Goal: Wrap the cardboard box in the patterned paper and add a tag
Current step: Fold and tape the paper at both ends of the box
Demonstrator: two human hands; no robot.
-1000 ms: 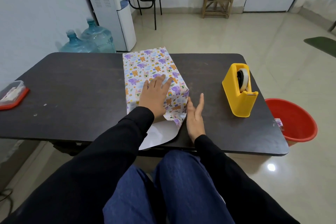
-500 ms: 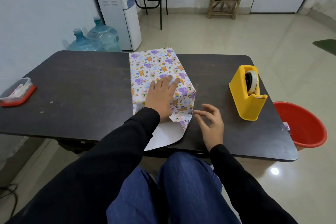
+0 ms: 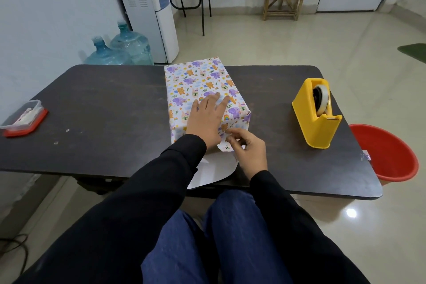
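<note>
Right hand [image 3: 250, 153] moved in, pinching patterned paper [image 3: 198, 80] at near end, left hand [image 3: 205, 121] flat atop

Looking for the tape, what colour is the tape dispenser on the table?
Bright yellow. The tape dispenser shows best in the head view.

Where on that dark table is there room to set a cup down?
Free: the table stretch between the plastic container and the wrapped box; a narrower strip between box and yellow tape dispenser. Crowded: the near edge, where left hand presses the box and right hand pinches the patterned paper.
</note>
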